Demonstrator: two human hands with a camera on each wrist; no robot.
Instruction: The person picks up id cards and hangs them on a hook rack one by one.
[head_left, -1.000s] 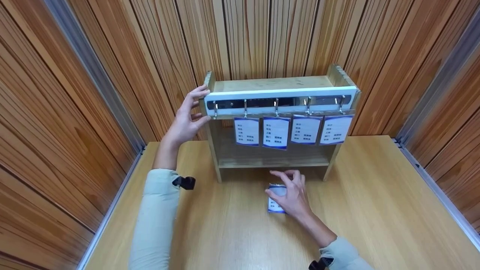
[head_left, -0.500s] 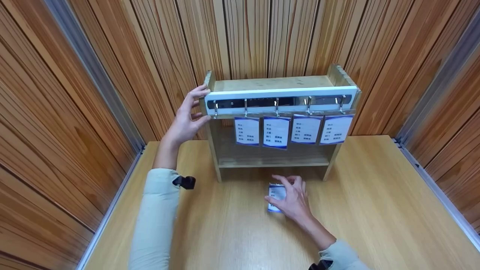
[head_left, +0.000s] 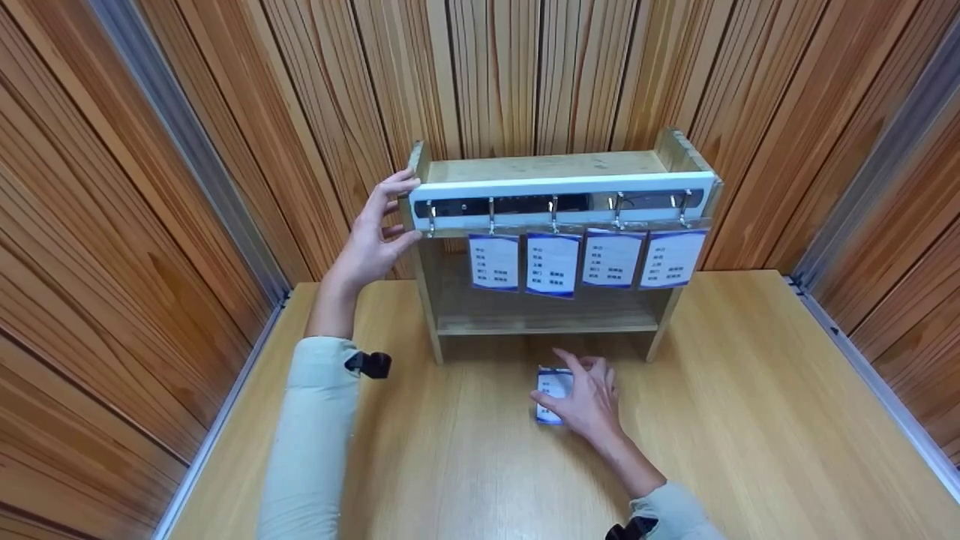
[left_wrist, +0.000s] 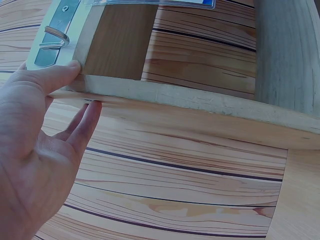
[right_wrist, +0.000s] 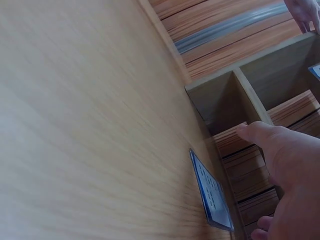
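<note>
My left hand [head_left: 371, 244] grips the upper left corner of a small wooden shelf [head_left: 540, 325]. In the left wrist view its thumb lies at the front rail and the fingers are against the side panel. On the table in front of the shelf lies a blue-and-white badge card [head_left: 551, 386] in a clear sleeve. Above this card hovers my right hand [head_left: 591, 397], thumb and forefinger spread. The right wrist view shows a gap between that hand [right_wrist: 295, 170] and the flat badge card [right_wrist: 212, 195]. Several similar badges [head_left: 552, 264] hang from the rail's hooks.
Across the shelf's top front runs a white hook rail [head_left: 562, 184]; its leftmost hook [head_left: 430, 217] carries no badge. The wooden table [head_left: 765, 420] is bordered by plank walls [head_left: 495, 75] at the back and on both sides.
My right hand has shifted slightly over the badge card on the table, its forefinger drawing back a little to the right. The left hand stays on the shelf corner.
</note>
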